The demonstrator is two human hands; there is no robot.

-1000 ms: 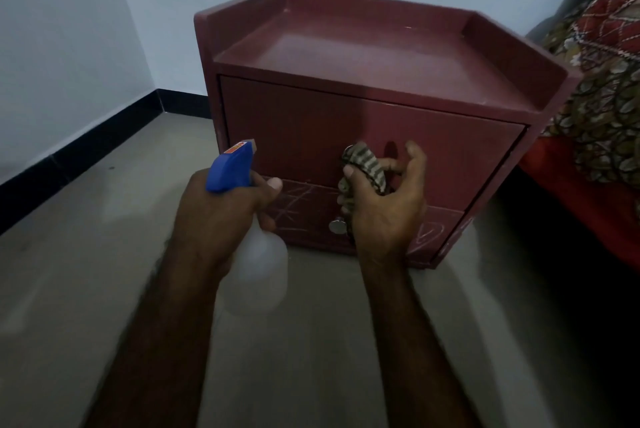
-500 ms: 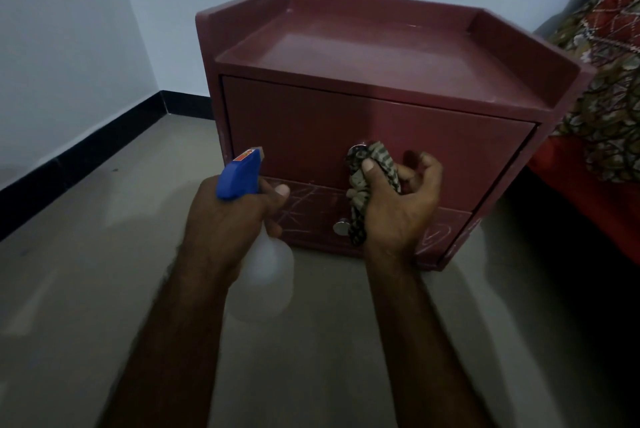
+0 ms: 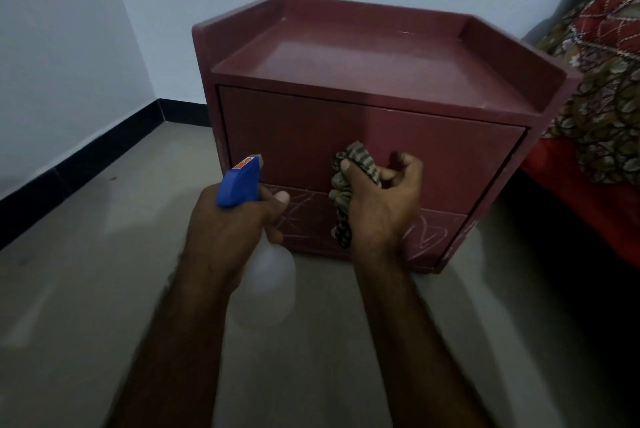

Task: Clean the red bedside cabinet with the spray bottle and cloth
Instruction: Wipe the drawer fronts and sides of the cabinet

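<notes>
The red bedside cabinet [image 3: 374, 67] stands on the floor against the white wall, with a rimmed top and two drawer fronts; the lower front carries pale scribbles. My left hand [image 3: 232, 227] grips a spray bottle [image 3: 270, 275] with a white body and a blue trigger head [image 3: 239, 185], nozzle aimed at the cabinet's front. My right hand [image 3: 381, 209] holds a bunched patterned cloth [image 3: 349, 182] just in front of the drawers, fingers curled round it. The drawer knobs are hidden behind the cloth and hand.
Grey floor [image 3: 104, 254] stretches to the left, edged by a black skirting [image 3: 86, 150] under white walls. A bed with a red sheet [image 3: 588, 192] and a patterned blanket [image 3: 609, 81] stands close on the cabinet's right.
Both hands have sunk a little against the cabinet and the view has tipped up slightly. My right hand has closed tighter on the cloth, which now hangs lower over the bottom drawer.
</notes>
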